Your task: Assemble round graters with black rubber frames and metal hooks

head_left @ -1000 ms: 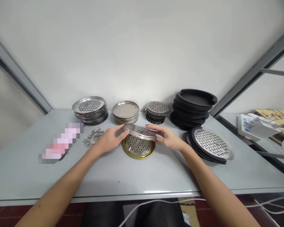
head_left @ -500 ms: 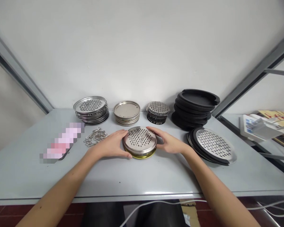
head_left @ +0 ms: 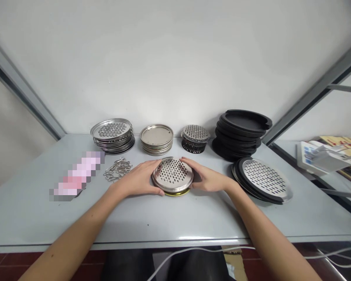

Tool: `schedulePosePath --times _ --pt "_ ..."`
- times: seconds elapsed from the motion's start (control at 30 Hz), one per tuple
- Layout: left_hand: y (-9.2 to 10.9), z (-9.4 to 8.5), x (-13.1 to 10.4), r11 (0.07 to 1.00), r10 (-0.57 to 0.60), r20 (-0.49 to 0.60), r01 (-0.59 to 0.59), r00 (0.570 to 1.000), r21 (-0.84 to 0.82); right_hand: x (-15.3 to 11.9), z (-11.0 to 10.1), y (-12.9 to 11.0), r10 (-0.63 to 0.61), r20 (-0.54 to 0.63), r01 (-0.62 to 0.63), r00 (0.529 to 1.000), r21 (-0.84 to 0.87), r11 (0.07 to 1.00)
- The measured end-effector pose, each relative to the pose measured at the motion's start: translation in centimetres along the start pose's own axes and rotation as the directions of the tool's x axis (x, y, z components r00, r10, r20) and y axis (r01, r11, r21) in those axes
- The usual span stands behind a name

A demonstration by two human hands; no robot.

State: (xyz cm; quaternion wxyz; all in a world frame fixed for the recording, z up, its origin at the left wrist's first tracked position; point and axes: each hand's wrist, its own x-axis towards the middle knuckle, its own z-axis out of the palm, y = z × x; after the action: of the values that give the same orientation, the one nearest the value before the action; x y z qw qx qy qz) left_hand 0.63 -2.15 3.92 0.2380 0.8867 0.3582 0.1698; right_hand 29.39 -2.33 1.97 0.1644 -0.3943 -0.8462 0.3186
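Between my two hands is a round metal grater plate (head_left: 173, 173) with slotted holes, near the middle of the table. Beneath it shows the rim of a shiny yellow disc (head_left: 178, 193). My left hand (head_left: 142, 177) is curved around the plate's left side, with the thumb at the front edge. On the right side my right hand (head_left: 206, 176) grips the rim, fingers behind and thumb in front. Just left of my left hand lies a pile of small metal clips (head_left: 117, 169). Whether the plate is lifted off the yellow disc I cannot tell.
Along the wall stand a stack of large grater plates (head_left: 112, 130), a stack of plain metal discs (head_left: 157, 136), smaller grater discs (head_left: 195, 134) and black round holders (head_left: 242, 132). Black-rimmed graters (head_left: 265, 179) lie right. A pixelated object (head_left: 78, 177) lies left; a power strip (head_left: 308, 158) is far right.
The grater plate between my hands has shifted slightly left against the yellow disc, less of which now shows. Both hands keep their hold on its sides.
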Motion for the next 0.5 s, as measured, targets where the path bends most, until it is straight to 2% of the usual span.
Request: schedulePosePath --times 0.17,0.5 --pt "0.11 0.04 0.04 1.000 0.003 -0.016 -0.003 1.000 0.004 0.02 -0.05 -0.44 0.044 0.034 -0.043 0.998 -0.010 0.999" --pt "-0.17 0.39 -0.18 1.000 -0.025 -0.025 0.025 0.999 0.011 0.40 0.53 -0.78 -0.034 -0.068 0.035 0.997 0.012 0.999"
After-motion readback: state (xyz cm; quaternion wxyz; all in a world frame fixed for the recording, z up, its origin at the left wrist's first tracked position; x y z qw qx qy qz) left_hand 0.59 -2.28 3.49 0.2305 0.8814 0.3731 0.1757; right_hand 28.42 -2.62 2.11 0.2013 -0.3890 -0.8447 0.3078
